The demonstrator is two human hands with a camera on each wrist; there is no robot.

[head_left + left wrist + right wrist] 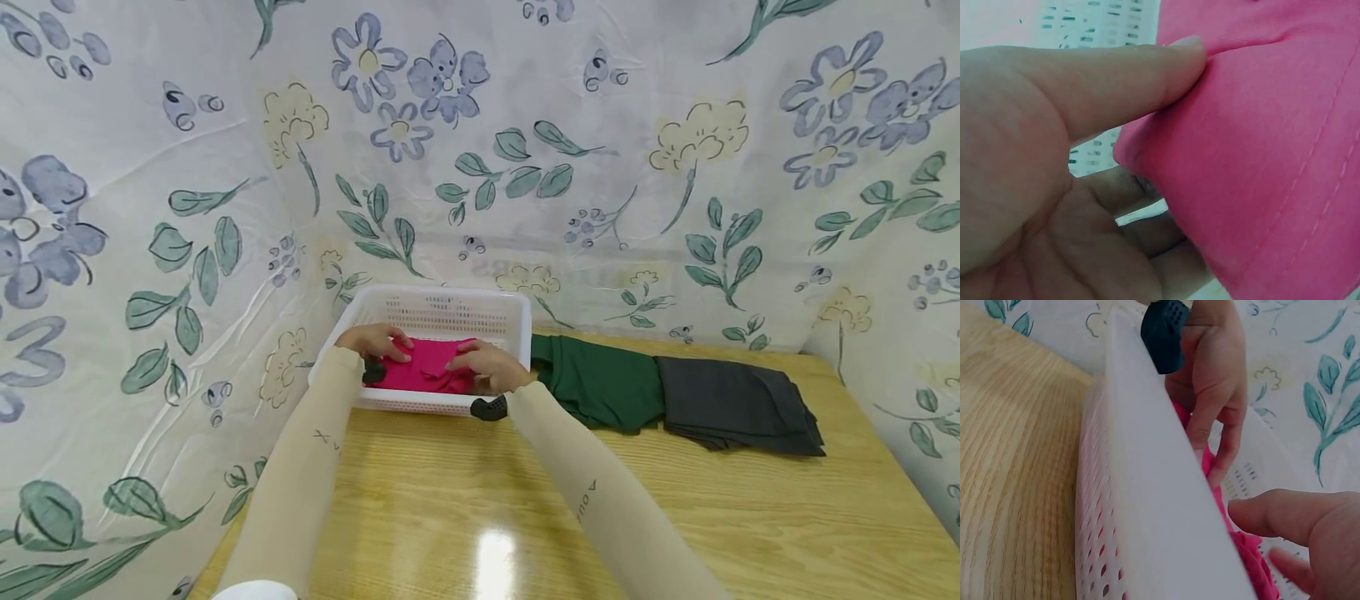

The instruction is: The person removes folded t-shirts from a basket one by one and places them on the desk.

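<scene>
A folded pink cloth garment (pixel 423 371) lies inside a white plastic basket (pixel 435 290). My left hand (pixel 377 340) is at its left end. In the left wrist view the left thumb (pixel 1141 75) lies over the stitched pink fabric (pixel 1260 150), with the fingers underneath, pinching its edge. My right hand (pixel 491 367) reaches over the basket's right front side to the garment's right end. The right wrist view shows the right thumb (pixel 1285 515) and a finger extended beside the pink fabric (pixel 1254 556); the basket wall hides part of the fabric.
Right of the basket lies a folded dark green garment (pixel 607 383), and beside it a folded dark grey garment (pixel 735 404). All rest on a wooden table (pixel 420 500). A floral-patterned sheet (pixel 600 183) hangs behind and at both sides.
</scene>
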